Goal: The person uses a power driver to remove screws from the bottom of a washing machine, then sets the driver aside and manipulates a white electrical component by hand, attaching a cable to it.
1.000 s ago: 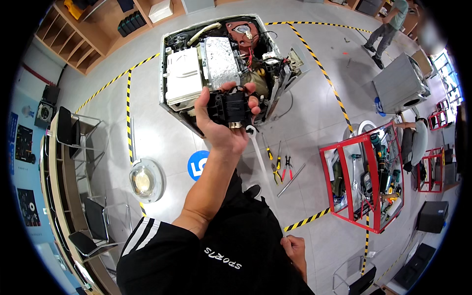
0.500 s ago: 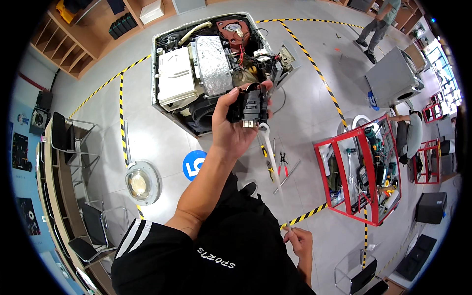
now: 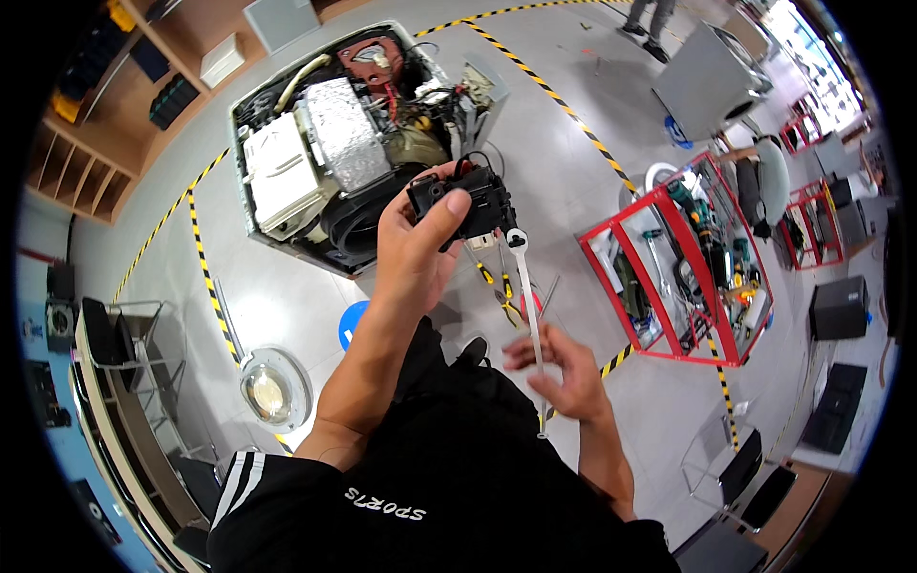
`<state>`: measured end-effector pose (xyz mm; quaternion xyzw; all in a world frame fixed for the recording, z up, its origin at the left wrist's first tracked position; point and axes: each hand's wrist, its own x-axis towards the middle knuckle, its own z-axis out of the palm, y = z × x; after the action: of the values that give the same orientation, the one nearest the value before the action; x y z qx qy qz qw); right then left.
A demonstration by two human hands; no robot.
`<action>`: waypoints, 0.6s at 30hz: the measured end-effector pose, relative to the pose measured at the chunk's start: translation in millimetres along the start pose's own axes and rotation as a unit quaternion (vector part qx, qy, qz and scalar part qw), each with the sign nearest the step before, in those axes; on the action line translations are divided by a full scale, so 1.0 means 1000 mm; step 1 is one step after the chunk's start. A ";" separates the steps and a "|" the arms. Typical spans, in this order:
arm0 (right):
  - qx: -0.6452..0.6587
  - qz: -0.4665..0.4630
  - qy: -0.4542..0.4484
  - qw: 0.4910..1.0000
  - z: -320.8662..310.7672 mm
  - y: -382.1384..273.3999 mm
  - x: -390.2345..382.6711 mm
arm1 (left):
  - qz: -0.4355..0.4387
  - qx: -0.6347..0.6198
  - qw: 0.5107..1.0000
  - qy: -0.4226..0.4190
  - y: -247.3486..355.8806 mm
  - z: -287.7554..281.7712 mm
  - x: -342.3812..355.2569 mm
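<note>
My left hand point(image 3: 406, 244) grips a black plastic part point(image 3: 482, 202) in front of my chest, its thumb pressed on the near side. A pale metal connector shows at the part's lower edge. From its right side a long pale rod point(image 3: 524, 296) with a ringed upper end hangs down toward my body. My right hand point(image 3: 573, 374) is beside the lower half of this rod, fingers spread and slightly blurred. Whether those fingers touch the rod I cannot tell. Beyond my left hand stands a washing machine point(image 3: 287, 177) with its top off, its inner parts and wires exposed.
Yellow-handled pliers point(image 3: 507, 307) and other hand tools lie on the floor below my hands. A red tool cart point(image 3: 659, 205) full of tools stands at the right. At the lower left lies a round door point(image 3: 274, 390). Another person's legs point(image 3: 650, 21) show far off.
My right hand has risen from the rod's lower end and opened beside its middle. The left hand has turned the black part and shifted left. The whole view has swung.
</note>
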<state>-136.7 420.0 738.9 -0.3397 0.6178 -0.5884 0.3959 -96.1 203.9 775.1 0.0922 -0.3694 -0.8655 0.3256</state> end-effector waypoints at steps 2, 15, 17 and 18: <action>0.055 -0.025 0.062 0.996 0.008 -0.020 0.022 | -0.042 0.001 0.999 0.001 -0.001 -0.002 -0.005; -0.063 -0.114 0.130 0.983 -0.001 -0.049 0.058 | -0.077 0.124 0.989 -0.025 0.007 -0.013 -0.020; -0.120 -0.134 0.132 0.975 -0.004 -0.055 0.055 | -0.116 0.173 0.975 -0.075 0.014 -0.013 -0.026; -0.141 -0.141 0.131 0.971 -0.004 -0.055 0.053 | -0.135 0.197 0.966 -0.100 0.019 -0.013 -0.027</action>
<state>-167.1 370.4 788.9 -0.3958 0.6865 -0.5849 0.1729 -60.5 203.8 776.4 0.1165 -0.5472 -0.8166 0.1421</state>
